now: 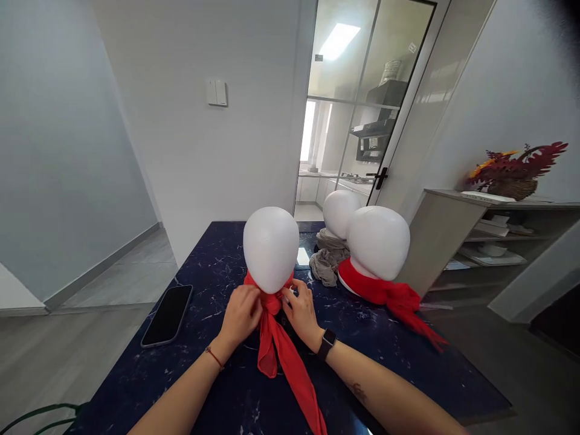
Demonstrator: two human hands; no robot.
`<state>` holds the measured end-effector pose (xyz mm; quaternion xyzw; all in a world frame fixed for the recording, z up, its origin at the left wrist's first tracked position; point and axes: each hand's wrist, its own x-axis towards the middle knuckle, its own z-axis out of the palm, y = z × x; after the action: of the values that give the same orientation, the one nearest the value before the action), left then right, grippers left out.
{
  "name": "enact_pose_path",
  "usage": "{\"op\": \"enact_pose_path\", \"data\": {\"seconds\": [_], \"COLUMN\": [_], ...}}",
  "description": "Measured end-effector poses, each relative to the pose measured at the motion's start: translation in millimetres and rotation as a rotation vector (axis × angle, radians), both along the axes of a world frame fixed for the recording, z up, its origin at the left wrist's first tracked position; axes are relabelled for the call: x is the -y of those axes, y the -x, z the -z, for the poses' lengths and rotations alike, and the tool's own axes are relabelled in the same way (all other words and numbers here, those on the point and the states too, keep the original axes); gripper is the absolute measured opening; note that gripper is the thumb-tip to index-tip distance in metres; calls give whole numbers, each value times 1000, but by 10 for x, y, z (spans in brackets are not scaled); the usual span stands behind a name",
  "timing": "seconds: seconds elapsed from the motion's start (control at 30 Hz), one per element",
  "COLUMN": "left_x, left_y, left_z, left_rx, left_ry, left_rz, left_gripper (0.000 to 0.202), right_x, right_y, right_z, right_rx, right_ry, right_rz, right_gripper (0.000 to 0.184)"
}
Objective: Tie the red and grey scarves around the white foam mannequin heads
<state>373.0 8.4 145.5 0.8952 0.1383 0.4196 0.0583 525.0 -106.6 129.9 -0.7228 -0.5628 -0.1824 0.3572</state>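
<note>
A white foam mannequin head (270, 248) stands upright on the dark blue marbled table in front of me. Round its neck is a red scarf (290, 357), knotted at the front, with two tails hanging toward me across the tabletop. My left hand (243, 311) is closed on the scarf at the left of the knot, its fingertips partly hidden. On the knot's other side, my right hand (299, 308) pinches the scarf between thumb and fingers, close under the head's chin.
Right of my hands stands another foam head (379, 241) with a red scarf (380, 290) at its neck. Behind it is a third head (339, 212) with a grey scarf (327, 260). A phone (167, 316) lies on the table's (212, 257) left side; a shelf unit (453, 223) is at right.
</note>
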Motion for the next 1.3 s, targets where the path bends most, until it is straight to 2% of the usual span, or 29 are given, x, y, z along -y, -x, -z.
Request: {"op": "enact_pose_path", "data": {"seconds": [0.07, 0.13, 0.23, 0.4, 0.57, 0.7, 0.87, 0.97, 1.03, 1.13, 1.23, 1.3], "left_x": [78, 124, 153, 223, 317, 311, 235, 205, 197, 194, 186, 174], "left_y": [16, 9, -15, -44, -50, 7, 95, 120, 128, 131, 130, 129], "left_z": [-29, -31, -30, -109, -185, -241, -329, -362, -373, -369, -340, -315], "left_rx": [-98, -177, -263, -404, -528, -538, -549, -541, -528, -511, -504, -509], "left_ry": [-187, -284, -339, -364, -330, -253, -170, -139, -124, -103, -88, -83], "left_rz": [127, 166, 138, 62, -23, -37, -108, -153, -165, -171, -159, -139], "left_gripper": [25, 30, 33, 30, 30, 35, 14, 9, 11, 13, 14, 14], "right_x": [-12, -33, -59, -55, -62, -94, -149, -156, -130, -55, 14, 36], "right_y": [-18, -39, -71, -110, -154, -238, -411, -503, -513, -411, -226, -132], "right_z": [-10, -13, -19, -40, 0, 54, 111, 122, 102, 33, -38, -68], "right_rx": [126, 230, 291, 219, 46, -207, -571, -673, -579, -257, -10, 64], "right_ry": [36, 63, 67, 84, 79, -55, -242, -287, -284, -164, -9, 69], "right_rz": [-18, -27, -27, -81, -83, -112, -63, -1, 56, 139, 107, 58], "right_gripper": [30, 22, 13, 13, 16, 20, 16, 19, 21, 31, 44, 42]}}
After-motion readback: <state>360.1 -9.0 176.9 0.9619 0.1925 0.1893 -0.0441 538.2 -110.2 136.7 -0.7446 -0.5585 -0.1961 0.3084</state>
